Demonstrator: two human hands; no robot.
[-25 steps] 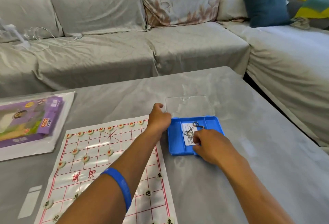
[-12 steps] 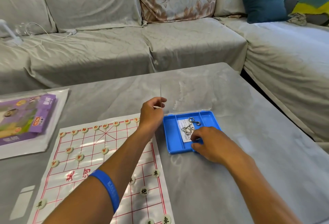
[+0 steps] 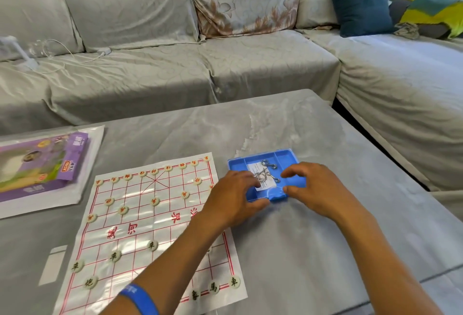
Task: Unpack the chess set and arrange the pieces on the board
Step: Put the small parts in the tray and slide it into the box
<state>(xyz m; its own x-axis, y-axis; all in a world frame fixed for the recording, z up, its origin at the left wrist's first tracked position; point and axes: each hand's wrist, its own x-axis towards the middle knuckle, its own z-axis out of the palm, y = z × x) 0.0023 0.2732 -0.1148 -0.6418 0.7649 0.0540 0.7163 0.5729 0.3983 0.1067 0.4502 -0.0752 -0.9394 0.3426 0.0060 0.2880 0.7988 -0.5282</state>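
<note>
A paper chess board (image 3: pixel 150 227) with red lines lies flat on the grey table. Round cream pieces with red characters (image 3: pixel 155 201) stand on its far rows, and pieces with black characters (image 3: pixel 152 245) on its near rows. To the right of the board sits a blue plastic box (image 3: pixel 288 157) holding metal wire rings (image 3: pixel 269 165) and a paper slip, its clear lid down over it. My left hand (image 3: pixel 233 199) grips the box's front left corner. My right hand (image 3: pixel 317 189) grips its front right, fingers on top and thumb at the front edge.
A purple game box (image 3: pixel 45 164) in a clear plastic bag lies at the table's left. A white strip (image 3: pixel 53 264) lies near the front left. A grey sofa wraps around the back and right, with a narrow gap at the table's right edge (image 3: pixel 375 144).
My left hand swung the clear lid from flat behind the box, up and over, down onto it. Both hands now sit at the box's front edge.
</note>
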